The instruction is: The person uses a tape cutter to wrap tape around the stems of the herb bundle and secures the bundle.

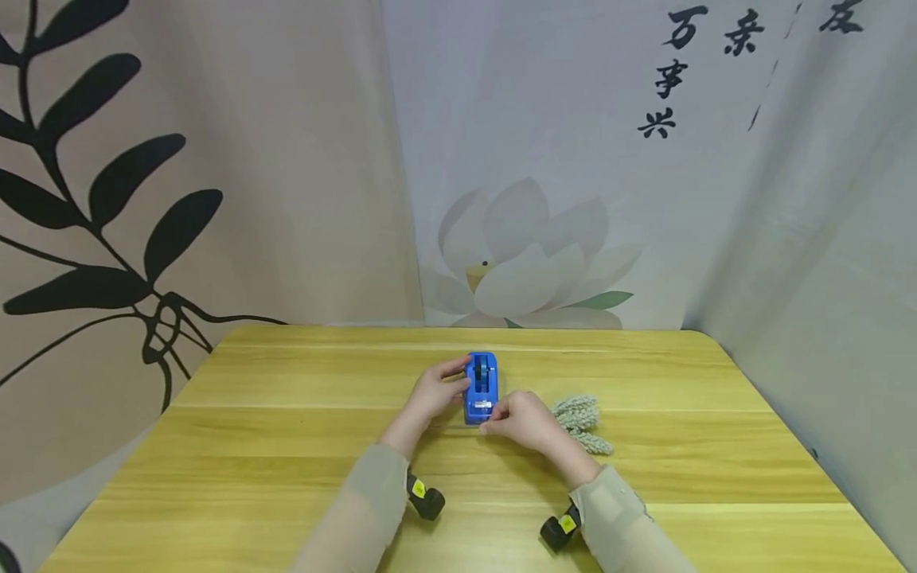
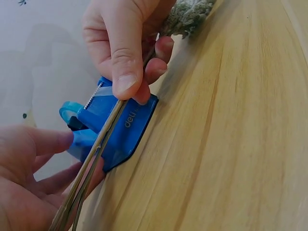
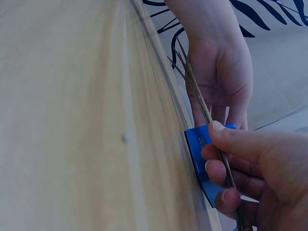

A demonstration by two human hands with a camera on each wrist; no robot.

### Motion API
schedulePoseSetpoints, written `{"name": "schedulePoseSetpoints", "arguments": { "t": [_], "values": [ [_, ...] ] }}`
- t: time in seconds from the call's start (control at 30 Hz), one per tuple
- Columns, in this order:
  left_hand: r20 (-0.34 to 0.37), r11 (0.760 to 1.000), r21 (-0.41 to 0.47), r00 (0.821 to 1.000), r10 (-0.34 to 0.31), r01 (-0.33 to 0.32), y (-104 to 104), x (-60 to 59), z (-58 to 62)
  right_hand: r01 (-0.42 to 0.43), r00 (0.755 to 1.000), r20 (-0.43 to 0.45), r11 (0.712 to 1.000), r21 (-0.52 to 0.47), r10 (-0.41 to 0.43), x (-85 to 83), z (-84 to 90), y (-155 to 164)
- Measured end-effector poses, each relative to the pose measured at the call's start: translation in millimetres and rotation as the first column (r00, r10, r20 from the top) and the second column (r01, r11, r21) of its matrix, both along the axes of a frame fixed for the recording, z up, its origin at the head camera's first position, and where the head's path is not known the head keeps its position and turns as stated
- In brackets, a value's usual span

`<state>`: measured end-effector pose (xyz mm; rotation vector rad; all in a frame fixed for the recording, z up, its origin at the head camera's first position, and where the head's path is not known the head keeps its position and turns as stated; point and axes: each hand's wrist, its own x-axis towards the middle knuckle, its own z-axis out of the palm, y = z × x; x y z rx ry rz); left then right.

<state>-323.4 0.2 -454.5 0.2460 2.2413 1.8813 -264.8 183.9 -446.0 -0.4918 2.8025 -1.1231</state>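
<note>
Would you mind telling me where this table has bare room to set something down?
The table lies bare left of the left hand, and right of the fuzzy stems toward the curtain. It is crowded mid-table, around the blue tape dispenser and right hand.

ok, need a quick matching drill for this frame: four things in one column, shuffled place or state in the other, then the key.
Things:
1. tape dispenser
2. left hand
3. right hand
4. dried flower heads

Place or state:
A. pinches the thin stems at the dispenser's near end
B. lies on the table just right of the right hand
C. blue, sits between the two hands
D. holds the dispenser's left side

Pairs: 1-C, 2-D, 3-A, 4-B
</note>
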Motion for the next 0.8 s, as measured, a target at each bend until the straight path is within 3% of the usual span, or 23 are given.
{"name": "schedulePoseSetpoints", "arguments": {
  "t": [0.4, 0.8],
  "values": [
    [0.035, 1.0, 0.004, 0.999, 0.017, -0.017, -1.2, 4.0, -2.1, 0.004, 1.0, 0.008, 1.0, 0.009, -0.004, 0.5, -0.1, -1.2],
    [0.009, 1.0, -0.014, 1.0, 0.027, -0.027, 1.0, 5.3, -0.6, 0.058, 0.997, -0.045, 0.997, 0.058, -0.055, -0.2, 0.0, -3.1]
  ]
}}
